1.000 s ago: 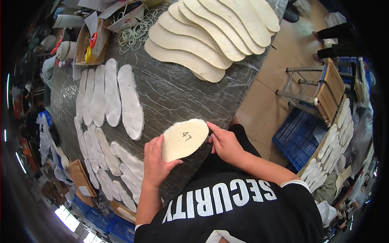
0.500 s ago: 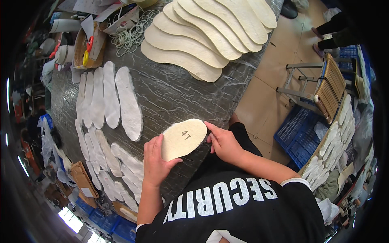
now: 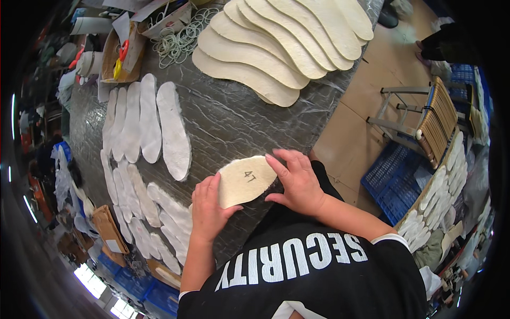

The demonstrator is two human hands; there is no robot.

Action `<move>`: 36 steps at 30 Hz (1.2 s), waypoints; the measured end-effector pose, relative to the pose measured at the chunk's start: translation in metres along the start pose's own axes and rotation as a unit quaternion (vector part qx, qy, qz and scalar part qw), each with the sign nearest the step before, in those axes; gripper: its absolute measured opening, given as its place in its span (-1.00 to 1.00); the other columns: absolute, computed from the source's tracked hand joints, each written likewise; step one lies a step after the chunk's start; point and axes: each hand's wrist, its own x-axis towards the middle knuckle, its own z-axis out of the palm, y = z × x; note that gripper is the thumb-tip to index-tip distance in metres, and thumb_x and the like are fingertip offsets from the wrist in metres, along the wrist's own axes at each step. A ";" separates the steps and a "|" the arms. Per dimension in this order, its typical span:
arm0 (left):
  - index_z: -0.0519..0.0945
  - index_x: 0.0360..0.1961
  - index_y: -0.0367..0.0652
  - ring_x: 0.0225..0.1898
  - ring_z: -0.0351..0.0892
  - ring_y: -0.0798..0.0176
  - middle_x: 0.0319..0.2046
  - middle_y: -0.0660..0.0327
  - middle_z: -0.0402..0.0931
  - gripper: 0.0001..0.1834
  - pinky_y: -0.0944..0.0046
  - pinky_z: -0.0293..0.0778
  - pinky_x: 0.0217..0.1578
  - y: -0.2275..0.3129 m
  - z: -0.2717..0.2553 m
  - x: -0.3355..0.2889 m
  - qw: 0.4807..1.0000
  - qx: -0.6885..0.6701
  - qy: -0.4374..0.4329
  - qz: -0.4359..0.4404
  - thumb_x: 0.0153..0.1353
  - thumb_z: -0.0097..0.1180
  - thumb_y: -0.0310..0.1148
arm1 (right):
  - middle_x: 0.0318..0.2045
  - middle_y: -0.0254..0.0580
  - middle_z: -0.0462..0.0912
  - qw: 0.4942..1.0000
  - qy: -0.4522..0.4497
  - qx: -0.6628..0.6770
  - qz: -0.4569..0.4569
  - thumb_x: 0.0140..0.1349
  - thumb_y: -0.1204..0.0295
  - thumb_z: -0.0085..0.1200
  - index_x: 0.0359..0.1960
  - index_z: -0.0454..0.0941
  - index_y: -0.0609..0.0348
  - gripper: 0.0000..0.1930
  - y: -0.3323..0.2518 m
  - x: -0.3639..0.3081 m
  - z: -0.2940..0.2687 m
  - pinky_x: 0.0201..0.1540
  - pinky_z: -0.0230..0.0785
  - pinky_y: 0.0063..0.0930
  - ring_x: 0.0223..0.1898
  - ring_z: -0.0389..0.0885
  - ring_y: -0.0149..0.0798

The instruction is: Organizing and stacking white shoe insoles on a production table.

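Note:
A cream, fuzzy-edged insole (image 3: 245, 186) with a handwritten mark lies slantwise in front of me, over the table's near edge. My left hand (image 3: 208, 204) is closed around its left end, the thumb along the lower side and the fingers at the upper side. At the opposite end is my right hand (image 3: 298, 181), with its index fingertip touching the rim. The right thumb stands well apart below, and the other fingers are stretched out, slightly blurred. Whatever lies under the insole is hidden.
Large cream insoles (image 3: 255, 53) fan out at the far side of the dark table (image 3: 212, 122). White insoles (image 3: 174, 130) lie in rows on the left. Scissors (image 3: 121, 58), a box and looped cords (image 3: 178, 48) sit far left. A stool (image 3: 435, 122) and blue crate (image 3: 390, 181) stand right.
My right hand has loosened from its pinch on the insole's tip; its fingers have spread, and the thumb has moved away. The left hand keeps its hold. The whole view has shifted slightly.

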 end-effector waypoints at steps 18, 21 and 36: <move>0.47 0.01 -0.27 -0.02 0.47 -0.12 0.01 -0.03 0.39 -0.44 0.11 0.44 -0.05 -0.020 -0.027 -0.012 0.983 -0.132 -0.032 -0.126 -0.03 0.36 -0.35 | 0.07 -0.26 0.48 0.990 -0.047 -0.069 -0.115 -0.33 0.17 0.47 0.21 0.36 -0.01 -0.09 0.006 0.028 0.014 0.33 -0.14 0.15 0.15 0.42 -0.18; 0.52 -0.17 -0.30 -0.03 0.50 -0.09 0.01 -0.04 0.42 -0.71 0.14 0.46 -0.07 -0.025 -0.026 -0.012 0.974 -0.176 -0.024 -0.141 0.05 0.23 -0.47 | 0.08 -0.24 0.48 0.986 -0.053 -0.087 -0.133 -0.33 0.18 0.47 0.21 0.36 0.03 -0.08 0.008 0.030 0.007 0.31 -0.12 0.15 0.14 0.42 -0.15; 0.56 -0.29 -0.35 -0.19 0.56 -0.06 -0.25 0.00 0.55 -0.83 0.15 0.47 -0.14 -0.029 -0.006 0.003 0.965 -0.206 0.016 -0.164 0.13 0.14 -0.46 | 0.13 -0.21 0.42 0.981 -0.101 -0.128 -0.105 -0.50 0.19 0.51 0.25 0.31 0.02 0.06 0.009 0.038 -0.009 0.31 -0.14 0.19 0.16 0.36 -0.08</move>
